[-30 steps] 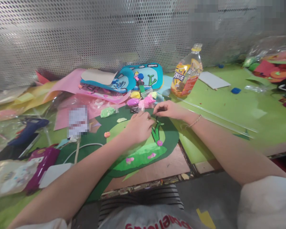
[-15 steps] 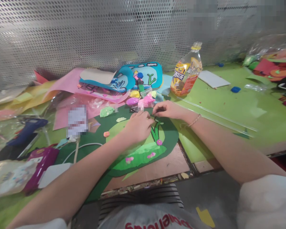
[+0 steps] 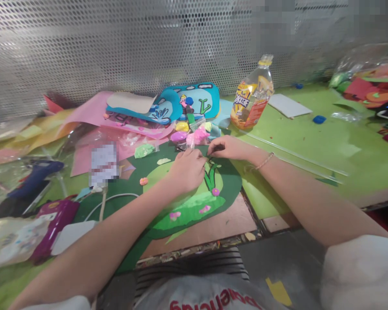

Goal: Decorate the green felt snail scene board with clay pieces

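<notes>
Right fingers [image 3: 217, 143] nearly meet, left fingers [image 3: 196, 159] curl (grips unclear) over the green picture [image 3: 194, 207].

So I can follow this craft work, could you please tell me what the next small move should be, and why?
I'd perhaps have the right hand press lightly at the top of the dark-edged green leaves: they reach up toward its fingertips, and the left hand is close beside them.
</notes>
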Action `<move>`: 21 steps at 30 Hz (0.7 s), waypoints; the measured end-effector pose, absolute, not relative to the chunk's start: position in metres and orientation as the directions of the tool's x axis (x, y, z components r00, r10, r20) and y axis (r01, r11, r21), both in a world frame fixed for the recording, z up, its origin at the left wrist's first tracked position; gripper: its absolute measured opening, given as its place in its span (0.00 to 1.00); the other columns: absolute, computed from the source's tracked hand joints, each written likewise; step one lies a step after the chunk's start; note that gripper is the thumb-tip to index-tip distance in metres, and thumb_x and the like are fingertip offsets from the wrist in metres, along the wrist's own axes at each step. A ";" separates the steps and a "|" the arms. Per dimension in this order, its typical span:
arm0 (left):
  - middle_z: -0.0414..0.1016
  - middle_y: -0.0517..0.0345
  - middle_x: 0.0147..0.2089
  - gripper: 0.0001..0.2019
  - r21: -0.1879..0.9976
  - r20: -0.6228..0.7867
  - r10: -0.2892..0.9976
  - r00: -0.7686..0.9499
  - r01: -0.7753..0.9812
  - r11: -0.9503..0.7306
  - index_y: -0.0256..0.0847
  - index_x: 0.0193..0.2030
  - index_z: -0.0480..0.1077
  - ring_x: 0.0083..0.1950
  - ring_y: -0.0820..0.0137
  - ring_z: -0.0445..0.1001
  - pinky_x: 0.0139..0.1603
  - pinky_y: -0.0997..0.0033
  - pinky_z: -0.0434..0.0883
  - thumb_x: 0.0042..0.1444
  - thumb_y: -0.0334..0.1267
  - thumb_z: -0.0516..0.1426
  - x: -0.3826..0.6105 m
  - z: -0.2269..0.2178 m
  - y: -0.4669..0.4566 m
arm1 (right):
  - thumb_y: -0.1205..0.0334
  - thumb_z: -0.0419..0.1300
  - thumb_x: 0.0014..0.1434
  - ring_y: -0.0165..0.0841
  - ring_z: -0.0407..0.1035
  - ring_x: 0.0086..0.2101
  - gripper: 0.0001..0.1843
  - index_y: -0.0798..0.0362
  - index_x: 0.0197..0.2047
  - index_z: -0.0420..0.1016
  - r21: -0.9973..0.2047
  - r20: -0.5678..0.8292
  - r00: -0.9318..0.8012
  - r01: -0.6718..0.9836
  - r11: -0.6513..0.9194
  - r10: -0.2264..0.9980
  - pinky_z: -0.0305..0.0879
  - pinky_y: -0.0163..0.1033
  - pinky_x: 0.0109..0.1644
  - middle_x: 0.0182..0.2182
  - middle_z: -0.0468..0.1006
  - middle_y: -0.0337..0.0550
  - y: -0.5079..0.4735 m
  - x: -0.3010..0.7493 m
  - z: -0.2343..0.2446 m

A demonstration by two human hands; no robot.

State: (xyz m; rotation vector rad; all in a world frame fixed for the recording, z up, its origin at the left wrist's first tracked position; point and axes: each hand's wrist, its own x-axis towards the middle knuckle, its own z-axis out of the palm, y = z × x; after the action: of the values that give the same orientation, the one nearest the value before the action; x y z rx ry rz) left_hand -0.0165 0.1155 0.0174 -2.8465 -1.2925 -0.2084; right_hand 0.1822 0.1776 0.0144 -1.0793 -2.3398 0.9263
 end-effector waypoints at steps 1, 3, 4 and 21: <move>0.68 0.48 0.46 0.16 0.043 0.130 0.744 0.656 0.745 -0.665 0.38 0.47 0.71 0.50 0.59 0.64 0.50 0.55 0.63 0.60 0.35 0.45 -0.017 0.016 0.116 | 0.67 0.58 0.48 0.29 0.69 0.31 0.08 0.56 0.33 0.77 -0.694 0.079 -0.619 0.529 0.489 0.782 0.63 0.35 0.37 0.31 0.78 0.41 0.177 0.182 0.015; 0.67 0.48 0.46 0.16 0.039 0.132 0.733 0.667 0.736 -0.676 0.38 0.46 0.70 0.52 0.59 0.63 0.53 0.54 0.61 0.60 0.36 0.45 -0.017 0.013 0.117 | 0.67 0.59 0.48 0.29 0.69 0.30 0.08 0.55 0.33 0.77 -0.663 0.083 -0.613 0.555 0.502 0.786 0.63 0.35 0.36 0.31 0.79 0.41 0.177 0.183 0.016; 0.67 0.48 0.47 0.16 0.039 0.132 0.729 0.671 0.732 -0.680 0.38 0.46 0.70 0.53 0.59 0.62 0.54 0.54 0.60 0.60 0.37 0.45 -0.017 0.013 0.117 | 0.67 0.59 0.48 0.29 0.69 0.30 0.08 0.55 0.32 0.78 -0.651 0.084 -0.613 0.564 0.509 0.786 0.63 0.35 0.36 0.31 0.79 0.41 0.177 0.183 0.017; 0.64 0.46 0.53 0.19 -0.021 0.144 0.723 0.676 0.732 -0.681 0.43 0.55 0.66 0.58 0.55 0.58 0.56 0.50 0.57 0.60 0.36 0.44 -0.018 0.009 0.115 | 0.71 0.57 0.47 0.29 0.70 0.26 0.09 0.55 0.32 0.77 -0.629 -0.071 -0.585 0.655 0.420 0.808 0.64 0.34 0.32 0.27 0.79 0.39 0.171 0.180 0.024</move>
State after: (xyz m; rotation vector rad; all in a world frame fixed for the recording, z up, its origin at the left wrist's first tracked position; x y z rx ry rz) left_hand -0.0177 0.1146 0.0092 -2.8050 -1.2198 -0.1895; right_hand 0.1805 0.1707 0.0239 -1.2801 -2.4328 0.9127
